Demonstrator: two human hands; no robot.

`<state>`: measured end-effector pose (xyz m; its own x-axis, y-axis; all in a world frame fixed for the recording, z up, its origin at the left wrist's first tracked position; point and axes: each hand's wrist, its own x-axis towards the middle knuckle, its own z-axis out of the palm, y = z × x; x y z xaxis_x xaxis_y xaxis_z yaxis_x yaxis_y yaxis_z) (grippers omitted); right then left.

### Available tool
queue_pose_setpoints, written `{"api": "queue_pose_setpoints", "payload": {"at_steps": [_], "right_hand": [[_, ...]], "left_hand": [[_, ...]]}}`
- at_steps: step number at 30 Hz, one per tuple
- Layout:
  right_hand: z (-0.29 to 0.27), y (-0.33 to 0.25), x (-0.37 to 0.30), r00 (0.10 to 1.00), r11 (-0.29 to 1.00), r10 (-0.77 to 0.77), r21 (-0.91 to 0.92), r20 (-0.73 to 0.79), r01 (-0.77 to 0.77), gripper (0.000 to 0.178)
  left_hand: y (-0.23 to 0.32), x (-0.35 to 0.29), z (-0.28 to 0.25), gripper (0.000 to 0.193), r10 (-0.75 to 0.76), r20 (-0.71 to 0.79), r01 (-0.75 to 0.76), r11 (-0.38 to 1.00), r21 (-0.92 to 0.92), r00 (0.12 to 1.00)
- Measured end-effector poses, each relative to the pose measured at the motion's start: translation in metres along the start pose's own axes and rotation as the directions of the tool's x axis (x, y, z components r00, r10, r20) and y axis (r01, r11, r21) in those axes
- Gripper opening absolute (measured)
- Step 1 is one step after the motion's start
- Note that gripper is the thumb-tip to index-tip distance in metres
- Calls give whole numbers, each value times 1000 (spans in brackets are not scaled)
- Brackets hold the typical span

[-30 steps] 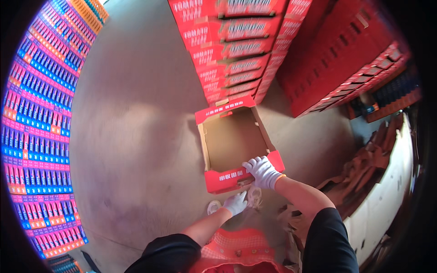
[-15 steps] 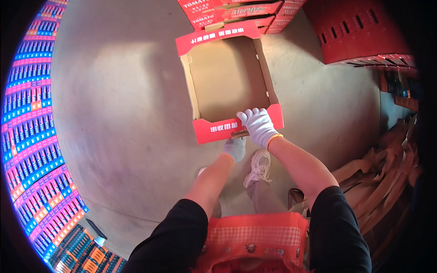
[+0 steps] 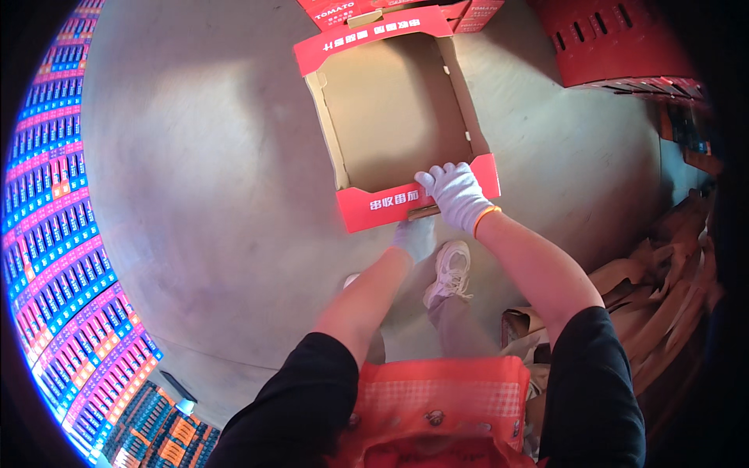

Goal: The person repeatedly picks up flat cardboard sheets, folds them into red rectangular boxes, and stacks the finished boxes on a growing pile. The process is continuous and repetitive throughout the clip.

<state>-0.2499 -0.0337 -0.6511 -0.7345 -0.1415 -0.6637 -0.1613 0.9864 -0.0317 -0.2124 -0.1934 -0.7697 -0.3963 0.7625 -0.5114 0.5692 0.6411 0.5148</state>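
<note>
In front of me I hold a red cardboard tray box (image 3: pixel 334 144), open at the top, with bare brown card inside and nothing in it. My right hand (image 3: pixel 460 196), in a white knit glove with an orange cuff, is closed over the near wall, fingers curled over its top edge. Under that same wall is my gloved left hand (image 3: pixel 416 238); its fingers are hidden beneath the box. A brown slot or flap edge (image 3: pixel 424 211) shows on the near wall between the two hands.
Red printed cartons (image 3: pixel 477 14) are stacked beyond the box. At the far right stands a red slotted stack (image 3: pixel 616 47). Crumpled brown paper or card (image 3: pixel 655 288) heaps at my right. Rows of blue and pink boxes (image 3: pixel 58 226) line the left. I wear a red apron (image 3: pixel 445 398).
The box has shifted slightly away from me and to the right in view, with both hands still on it. The surroundings have shifted a little as my head moved.
</note>
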Motion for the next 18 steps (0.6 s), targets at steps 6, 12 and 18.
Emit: {"api": "queue_pose_setpoints", "payload": {"at_steps": [6,12,18], "right_hand": [[33,-17,-11,999,1000,-14,-18,-41,13,64],[68,-37,-11,997,984,70,162,-12,-68,78],[31,-48,-15,984,958,167,224,69,-178,53]], "left_hand": [[13,-14,-3,53,7,78,-7,1000,-7,997],[13,-34,-7,63,152,490,-103,987,-126,858],[49,-122,-56,59,114,135,-79,967,-240,984]]}}
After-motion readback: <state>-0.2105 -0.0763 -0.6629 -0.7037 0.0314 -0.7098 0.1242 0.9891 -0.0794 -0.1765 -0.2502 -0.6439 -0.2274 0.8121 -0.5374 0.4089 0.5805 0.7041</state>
